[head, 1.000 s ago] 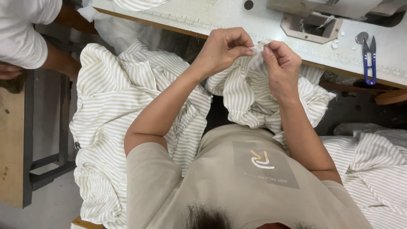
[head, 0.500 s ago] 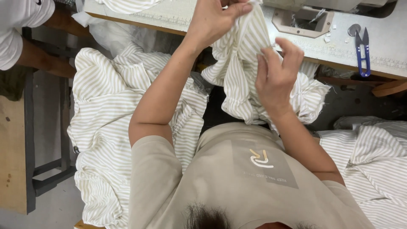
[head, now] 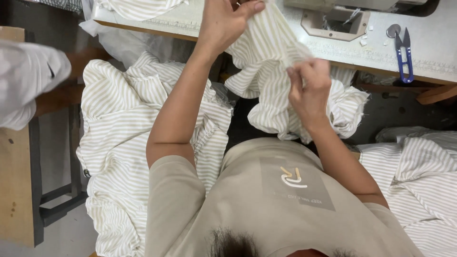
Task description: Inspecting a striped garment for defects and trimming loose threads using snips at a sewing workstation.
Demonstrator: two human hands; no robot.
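Sewing workshop, seen from above.
Pale worktable (head: 428, 52) across the far side, wood-edged, with a metal machine plate (head: 335, 23) set in and blue snips (head: 404, 54) at right. Wooden bench (head: 16, 190) at left over a dark frame (head: 57, 204). Grey floor (head: 71, 235) near left. Striped cloth piles at left (head: 119, 157) and near right (head: 423, 176). Even, soft light.
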